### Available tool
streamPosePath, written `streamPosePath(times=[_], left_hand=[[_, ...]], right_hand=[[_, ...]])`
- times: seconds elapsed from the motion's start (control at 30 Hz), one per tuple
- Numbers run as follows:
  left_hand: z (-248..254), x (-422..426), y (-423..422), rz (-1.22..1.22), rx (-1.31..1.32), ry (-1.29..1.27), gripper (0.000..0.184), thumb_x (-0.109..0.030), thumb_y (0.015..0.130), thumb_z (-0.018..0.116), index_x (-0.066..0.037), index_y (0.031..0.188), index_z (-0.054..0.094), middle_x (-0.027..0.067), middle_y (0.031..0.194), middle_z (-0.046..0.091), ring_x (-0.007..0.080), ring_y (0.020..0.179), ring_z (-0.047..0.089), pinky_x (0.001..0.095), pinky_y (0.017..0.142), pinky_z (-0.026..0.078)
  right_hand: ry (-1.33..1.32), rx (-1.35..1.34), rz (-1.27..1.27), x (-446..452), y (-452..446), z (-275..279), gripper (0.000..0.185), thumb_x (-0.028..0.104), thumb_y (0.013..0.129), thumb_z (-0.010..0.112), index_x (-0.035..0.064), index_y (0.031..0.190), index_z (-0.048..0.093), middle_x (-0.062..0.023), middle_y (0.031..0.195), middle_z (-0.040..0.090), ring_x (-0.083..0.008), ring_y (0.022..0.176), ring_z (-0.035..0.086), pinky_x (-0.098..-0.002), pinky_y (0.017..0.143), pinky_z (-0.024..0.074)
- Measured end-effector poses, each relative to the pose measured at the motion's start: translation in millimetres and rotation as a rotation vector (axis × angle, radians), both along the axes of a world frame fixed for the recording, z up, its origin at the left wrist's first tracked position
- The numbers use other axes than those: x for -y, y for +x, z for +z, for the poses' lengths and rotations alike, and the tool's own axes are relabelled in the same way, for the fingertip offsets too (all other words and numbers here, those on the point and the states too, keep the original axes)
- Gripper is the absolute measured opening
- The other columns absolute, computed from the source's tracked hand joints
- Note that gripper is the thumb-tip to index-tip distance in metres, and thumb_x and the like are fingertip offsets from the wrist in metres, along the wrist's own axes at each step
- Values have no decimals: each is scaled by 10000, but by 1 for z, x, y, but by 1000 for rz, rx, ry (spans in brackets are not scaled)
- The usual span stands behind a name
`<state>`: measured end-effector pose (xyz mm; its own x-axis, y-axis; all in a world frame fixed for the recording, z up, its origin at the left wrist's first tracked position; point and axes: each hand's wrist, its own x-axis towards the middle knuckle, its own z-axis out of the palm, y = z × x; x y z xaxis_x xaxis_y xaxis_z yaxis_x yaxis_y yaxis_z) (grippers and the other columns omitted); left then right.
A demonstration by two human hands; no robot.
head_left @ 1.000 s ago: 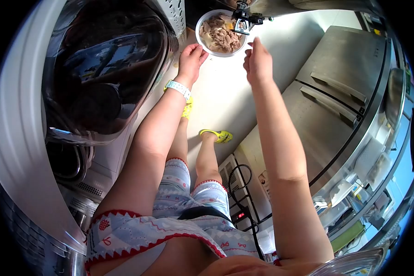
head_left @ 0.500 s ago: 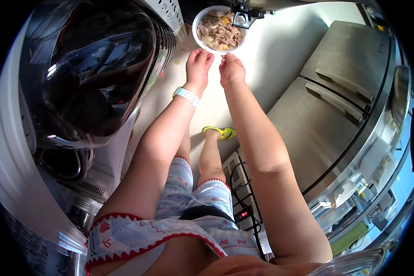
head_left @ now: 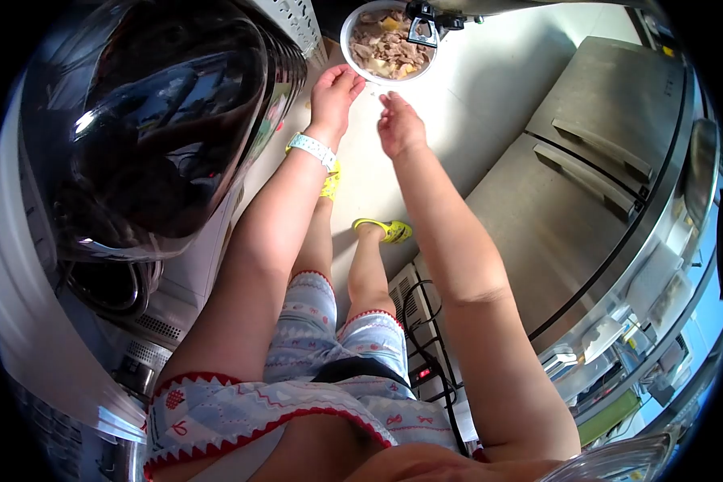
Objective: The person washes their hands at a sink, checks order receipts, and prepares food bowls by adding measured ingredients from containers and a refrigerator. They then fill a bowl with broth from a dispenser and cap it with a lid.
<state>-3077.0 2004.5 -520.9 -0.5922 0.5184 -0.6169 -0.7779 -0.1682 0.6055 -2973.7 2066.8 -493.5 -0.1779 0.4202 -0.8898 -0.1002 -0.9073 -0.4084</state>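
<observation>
A white round bowl [head_left: 347, 50] at the top of the head view holds thin brown meat slices [head_left: 394, 48] and yellowish pieces. My left hand [head_left: 333, 98], a pale patterned band [head_left: 313, 149] on its wrist, is closed with its fingertips at the bowl's lower left rim. Whether it grips the rim or something thin there, I cannot tell. Below the bowl and apart from it, my right hand [head_left: 401, 127] has its fingers curled together. A tiny pale glint shows between the hands; what the right fingers hold, if anything, is not clear.
A steel fridge [head_left: 586, 153] with two handles stands on the right. On the left are a glossy dark appliance [head_left: 161, 120] and a white perforated basket [head_left: 293, 24]. A black clip-like part [head_left: 422, 26] overlaps the bowl's right side. Yellow shoes [head_left: 394, 232] stand on the pale floor.
The bowl has shifted slightly up and right. My right hand has come down, away from the rim. My left hand has moved a little left and up, and the hands are farther apart.
</observation>
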Motion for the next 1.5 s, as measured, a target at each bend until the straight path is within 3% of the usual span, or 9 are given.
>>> streamPosePath(times=[0.2, 0.4, 0.8, 0.9, 1.03, 1.2, 1.3, 1.37, 1.5], left_hand=[[0, 1, 3, -15, 36, 19, 163, -75, 935, 562, 25, 1063, 547, 78, 980, 592, 148, 886, 591, 274, 836, 519], [1, 3, 9, -61, 46, 27, 163, -92, 935, 577, 13, 1058, 564, 68, 960, 603, 134, 857, 589, 264, 811, 517], [2, -5, -2, -21, 14, 20, 172, -97, 940, 572, 14, 1071, 556, 66, 952, 595, 126, 826, 587, 254, 770, 527], [2, -4, -2, -3, 12, -5, 186, -78, 934, 571, 19, 1088, 536, 74, 951, 585, 138, 823, 587, 263, 780, 530], [1, 0, 7, 17, 29, 8, 189, -63, 925, 576, 18, 1085, 516, 83, 953, 574, 152, 823, 585, 278, 788, 536], [6, -6, 20, 173, 101, -43, 143, -38, 910, 592, 7, 1015, 507, 95, 954, 582, 187, 870, 601, 326, 860, 540], [10, -8, 31, 160, 113, -39, 163, -64, 927, 574, 13, 1046, 493, 96, 977, 567, 181, 877, 598, 312, 831, 538], [11, -5, 29, 97, 113, 0, 170, -78, 942, 555, 14, 1070, 490, 101, 1015, 569, 191, 929, 604, 303, 849, 528], [7, -2, 17, 76, 66, 1, 210, -106, 946, 560, 10, 1110, 499, 96, 1009, 572, 176, 918, 591, 293, 843, 525]], right_hand=[[-4, -39, -214, 9, -27, 1, 98, 159, 955, 552, 93, 1027, 546, -15, 889, 639, -73, 590, 459, -191, 479, 394], [141, 60, -211, -2, -20, 5, 77, 157, 952, 547, 86, 980, 557, -6, 839, 616, -80, 580, 448, -210, 481, 383], [267, 166, 54, -56, 12, 1, 99, 138, 925, 590, 42, 950, 583, -30, 805, 622, -78, 520, 416, -218, 451, 354], [259, 170, 129, -67, 11, 4, 70, 124, 915, 616, 61, 921, 587, -29, 807, 623, -57, 553, 426, -178, 487, 374], [250, 78, 173, -78, 9, -3, 74, 127, 912, 622, 64, 920, 584, -39, 826, 621, -59, 536, 415, -170, 485, 377], [147, 21, -19, -34, 4, -5, 154, 179, 938, 578, 71, 1042, 546, -52, 906, 614, -65, 569, 423, -184, 480, 366], [58, -46, -33, -8, -6, -2, 150, 178, 945, 568, 68, 1043, 543, -52, 915, 610, -70, 571, 415, -190, 491, 365], [143, -44, -148, -6, -13, -3, 124, 171, 936, 579, 60, 982, 552, -44, 849, 622, -93, 516, 400, -221, 434, 337], [235, 76, -109, -20, -12, -3, 123, 157, 935, 582, 45, 980, 561, -45, 839, 621, -90, 506, 399, -224, 427, 326]])
